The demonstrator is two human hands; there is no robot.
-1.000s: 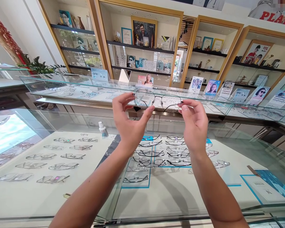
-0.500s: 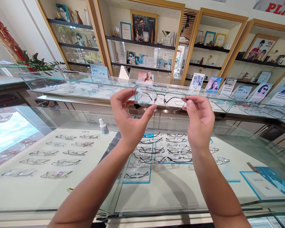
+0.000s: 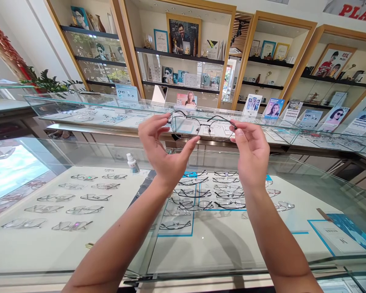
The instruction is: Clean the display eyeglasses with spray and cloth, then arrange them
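A pair of eyeglasses [image 3: 205, 125] with thin dark rims and clear lenses is held up above the glass counter, its temples unfolded and pointing away from me. My left hand [image 3: 163, 150] grips the left end of the frame with its fingers, the thumb stretched out below the left lens. At the right end, my right hand [image 3: 252, 152] pinches the frame by the hinge between thumb and fingers. Beneath my hands, rows of eyeglasses [image 3: 192, 193] lie inside the glass display case [image 3: 207, 260].
A small white spray bottle [image 3: 133, 163] stands on the counter to the left. More glasses [image 3: 83, 209] lie in rows at left. Behind runs a second glass display counter [image 3: 116, 129] bearing upright advertising cards [image 3: 252, 105]. Wooden shelves [image 3: 183, 57] line the wall.
The eyeglasses have tilted, so the temples now show above the rims instead of through the lenses. Both hands have shifted slightly to the left.
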